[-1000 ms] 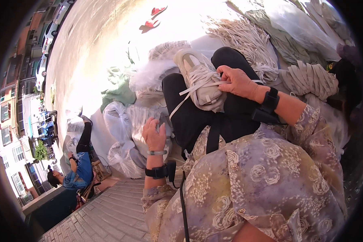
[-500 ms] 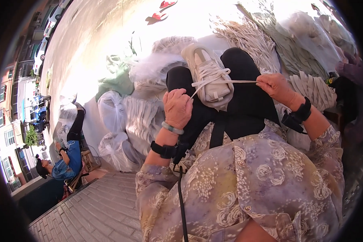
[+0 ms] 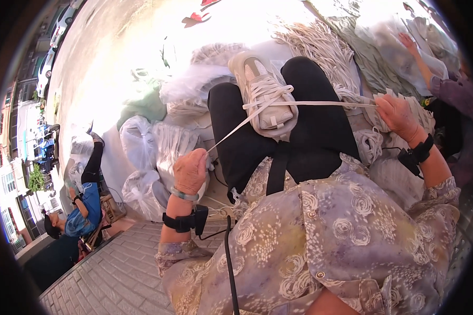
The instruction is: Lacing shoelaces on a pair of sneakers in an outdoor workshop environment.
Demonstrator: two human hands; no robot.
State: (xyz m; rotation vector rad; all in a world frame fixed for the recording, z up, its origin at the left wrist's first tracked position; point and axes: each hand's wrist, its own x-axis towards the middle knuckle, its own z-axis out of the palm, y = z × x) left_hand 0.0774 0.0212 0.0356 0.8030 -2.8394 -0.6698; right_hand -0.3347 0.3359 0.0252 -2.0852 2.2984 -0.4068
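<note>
A beige sneaker [image 3: 253, 65] rests between my knees, its toe pointing away from me. Its pale shoelace [image 3: 328, 103] crosses over the tongue and runs out taut to both sides. My left hand [image 3: 189, 170] is closed on one lace end, low and left of the shoe. Out to the right, my right hand [image 3: 399, 116] pinches the other end at about the height of the shoe's heel.
Clear plastic bags [image 3: 139, 142] and bundled pale strips [image 3: 176, 144] lie to my left. A heap of pale laces [image 3: 326, 47] is ahead on the right. One person [image 3: 84, 210] sits at far left; another person's arm [image 3: 425, 68] reaches in at upper right.
My hands have moved farther apart, the left one down and left, the right one outward. The lace is stretched longer on both sides. Another person's arm has come into view at upper right.
</note>
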